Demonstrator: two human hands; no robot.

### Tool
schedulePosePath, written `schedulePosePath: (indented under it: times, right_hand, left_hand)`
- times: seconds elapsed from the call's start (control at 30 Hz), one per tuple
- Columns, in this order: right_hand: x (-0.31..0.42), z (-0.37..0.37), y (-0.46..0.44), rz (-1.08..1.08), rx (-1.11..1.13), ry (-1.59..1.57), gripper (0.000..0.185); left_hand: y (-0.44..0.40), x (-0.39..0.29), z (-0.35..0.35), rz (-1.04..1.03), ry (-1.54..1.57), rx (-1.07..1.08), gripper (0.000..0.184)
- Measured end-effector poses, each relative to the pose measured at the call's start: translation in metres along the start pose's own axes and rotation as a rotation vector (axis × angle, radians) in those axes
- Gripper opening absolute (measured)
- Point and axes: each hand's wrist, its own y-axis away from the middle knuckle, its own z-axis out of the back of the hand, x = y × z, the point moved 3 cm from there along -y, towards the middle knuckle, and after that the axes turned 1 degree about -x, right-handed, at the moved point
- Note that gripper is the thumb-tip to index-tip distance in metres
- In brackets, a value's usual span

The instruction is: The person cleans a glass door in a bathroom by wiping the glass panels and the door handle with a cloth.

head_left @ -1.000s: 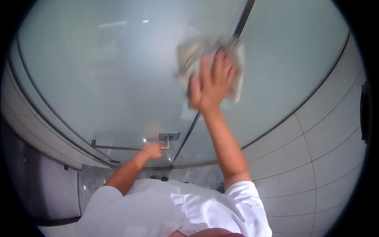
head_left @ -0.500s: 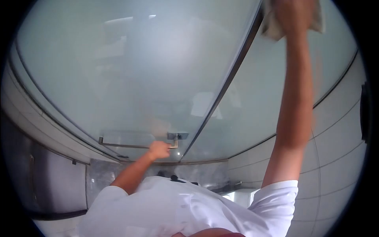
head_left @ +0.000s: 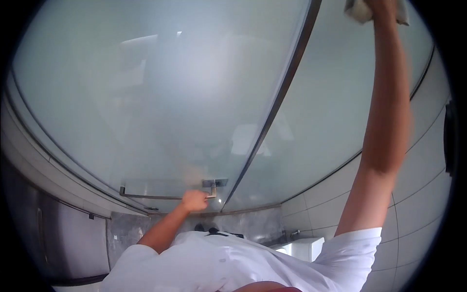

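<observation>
Two frosted pale-green glass panels (head_left: 331,97), dark narrow strip (head_left: 292,68) between; left hand (head_left: 195,200) wrapped around slim metal bar handle (head_left: 155,196) low on left panel; right hand (head_left: 383,8) high over right panel at off-white cloth (head_left: 359,10), fingers cropped out, can't tell whether spread or pinching

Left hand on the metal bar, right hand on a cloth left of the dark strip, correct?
Not quite: in the head view, the right hand and cloth are right of the dark strip; the left hand is on the metal bar.
</observation>
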Motion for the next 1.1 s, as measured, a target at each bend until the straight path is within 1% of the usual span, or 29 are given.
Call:
schedulePosePath:
  times: [0.07, 0.1, 0.13, 0.2, 0.27, 0.33, 0.37, 0.4, 0.43, 0.47, 0.5, 0.57, 0.67, 0.7, 0.73, 0.77, 0.83, 0.9, 0.97, 1.0, 1.03, 1.07, 1.1]
  right_hand:
    - [0.018, -0.004, 0.040, 0.246, 0.050, 0.148, 0.054]
    - [0.034, 0.001, 0.064, 0.361, 0.116, 0.180, 0.054]
    - [0.059, 0.013, 0.086, 0.471, 0.289, 0.393, 0.058]
    - [0.049, 0.016, 0.089, 0.500, 0.377, 0.361, 0.058]
    - [0.014, 0.011, 0.056, 0.507, 0.200, 0.131, 0.055]
    - [-0.025, 0.019, 0.011, 0.168, 0.187, 0.215, 0.052]
    - [-0.058, 0.020, -0.018, 0.338, 0.094, -0.023, 0.060]
    - [-0.075, 0.025, -0.040, 0.249, 0.268, -0.203, 0.073]
    - [-0.111, 0.027, -0.055, 0.168, 0.223, -0.030, 0.077]
    - [-0.129, 0.028, -0.057, 0.082, 0.176, -0.056, 0.077]
    - [-0.135, 0.029, -0.046, 0.096, 0.149, -0.022, 0.080]
    - [-0.125, 0.024, 0.001, 0.543, 0.082, 0.491, 0.081]
    - [-0.031, 0.025, 0.147, 0.220, -0.045, 0.068, 0.057]
    - [0.006, 0.024, 0.198, 0.139, 0.044, 0.128, 0.063]
    - [0.032, 0.018, 0.262, 0.036, 0.112, 0.108, 0.068]
    - [0.061, 0.018, 0.321, 0.050, 0.253, 0.112, 0.066]
    - [0.076, 0.019, 0.338, 0.360, 0.332, 0.051, 0.057]
    - [0.051, 0.021, 0.319, 0.379, 0.388, -0.024, 0.050]
    - [0.028, 0.028, 0.230, 0.223, 0.283, 0.086, 0.057]
    - [0.016, 0.027, 0.190, 0.280, 0.129, 0.036, 0.055]
    - [0.002, 0.026, 0.161, 0.269, 0.054, 0.009, 0.052]
    - [-0.005, 0.026, 0.148, 0.255, -0.021, -0.016, 0.049]
    - [-0.001, 0.026, 0.151, 0.249, -0.016, -0.018, 0.049]
  left_hand:
    - [0.000, -0.003, 0.003, 0.005, -0.014, 0.024, 0.024]
    - [-0.001, -0.001, 0.002, -0.002, -0.029, 0.021, 0.023]
    - [-0.001, -0.001, 0.001, -0.008, -0.039, 0.017, 0.022]
    - [-0.002, -0.004, 0.003, -0.009, -0.033, 0.001, 0.022]
    - [-0.001, -0.006, 0.005, -0.008, -0.027, -0.008, 0.021]
    - [0.000, -0.006, 0.005, -0.012, -0.030, -0.001, 0.022]
    - [0.001, -0.005, 0.003, -0.005, -0.027, 0.000, 0.022]
    - [0.001, -0.004, 0.000, -0.001, -0.014, -0.011, 0.021]
    - [0.001, -0.002, -0.002, 0.001, -0.001, -0.023, 0.020]
    - [0.000, 0.000, -0.004, 0.010, 0.010, -0.024, 0.020]
    - [-0.001, 0.000, -0.008, -0.006, 0.025, -0.044, 0.020]
    - [-0.001, 0.000, -0.008, -0.020, 0.039, -0.057, 0.019]
    - [-0.001, -0.002, -0.004, -0.019, 0.014, -0.052, 0.019]
    - [0.000, -0.003, -0.002, -0.028, 0.014, -0.071, 0.019]
    - [0.001, -0.003, -0.001, -0.036, 0.013, -0.088, 0.019]
    - [0.003, -0.002, -0.001, -0.034, 0.017, -0.089, 0.019]
    - [0.001, -0.004, -0.001, -0.046, 0.026, -0.099, 0.019]
    - [0.001, -0.003, -0.001, -0.033, 0.021, -0.102, 0.019]
    - [0.003, -0.001, -0.006, -0.024, 0.023, -0.095, 0.019]
    - [0.002, 0.000, -0.007, -0.038, 0.030, -0.102, 0.019]
    - [0.001, 0.001, -0.006, -0.052, 0.035, -0.109, 0.019]
    - [0.001, 0.000, -0.005, -0.047, 0.039, -0.103, 0.019]
    - [0.001, -0.001, -0.004, -0.042, 0.019, -0.093, 0.019]
